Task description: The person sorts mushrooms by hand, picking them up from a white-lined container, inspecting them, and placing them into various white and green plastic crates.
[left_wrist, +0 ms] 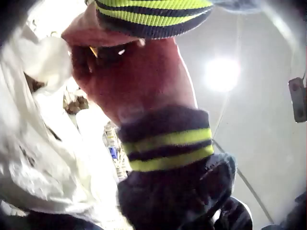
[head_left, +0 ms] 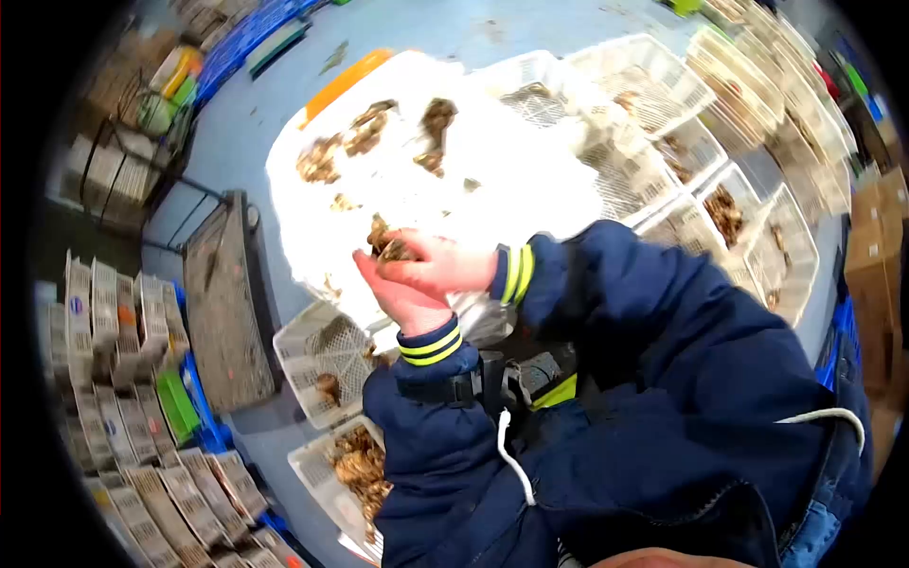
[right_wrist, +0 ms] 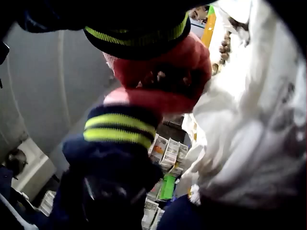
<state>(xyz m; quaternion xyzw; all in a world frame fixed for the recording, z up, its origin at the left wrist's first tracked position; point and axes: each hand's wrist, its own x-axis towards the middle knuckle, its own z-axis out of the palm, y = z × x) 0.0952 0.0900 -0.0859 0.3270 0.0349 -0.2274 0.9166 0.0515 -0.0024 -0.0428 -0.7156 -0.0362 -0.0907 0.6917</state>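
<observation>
Work looked partway along: brown pieces [head_left: 360, 469] already lay in a crate [head_left: 308, 462] at the lower left, and loose clumps [head_left: 320, 163] on the white sheet [head_left: 511, 194] were left to handle. Near the frame's centre, the right hand [head_left: 445, 266] curled its fingers round a brown clump [head_left: 395, 252]; the left hand [head_left: 407, 301] lay against it, palm partly beneath, but its finger curl could not be told. Glare washed out the sheet, and the wrist views showed the clump only darkly.
</observation>
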